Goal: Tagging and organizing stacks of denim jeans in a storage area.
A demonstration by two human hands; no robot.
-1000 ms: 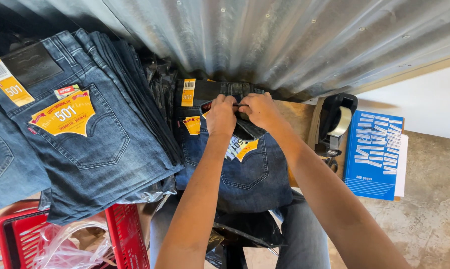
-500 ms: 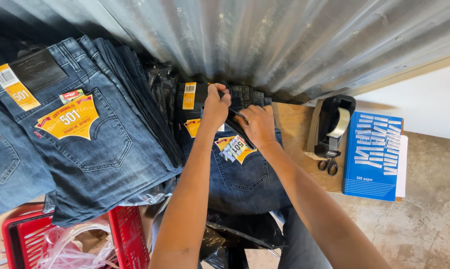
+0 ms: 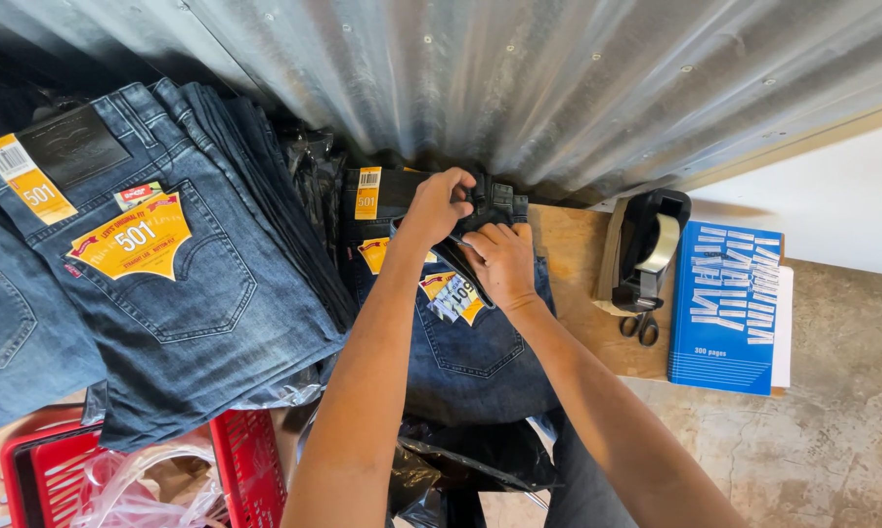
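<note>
in the head view, a folded pair of dark blue jeans (image 3: 470, 352) is seen lying on a wooden table (image 3: 578, 293), its waistband pushed up against a corrugated metal wall (image 3: 558, 88). the left hand (image 3: 439, 203) is curled over the waistband, fingers bent and closed on the denim near a yellow paper tag (image 3: 366, 192). the right hand (image 3: 499, 262) is laid just below it, fingers partly closed on the waistband edge beside a pocket label (image 3: 452, 298); what exactly is pinched under them cannot be told. to the left, a taller stack of jeans (image 3: 167, 284) is piled, with a red basket (image 3: 245, 460) below it. to the right, a tape dispenser (image 3: 646, 249), small scissors (image 3: 641, 328) and a blue notebook (image 3: 729, 308) are set on the table, well apart from the hands.
</note>
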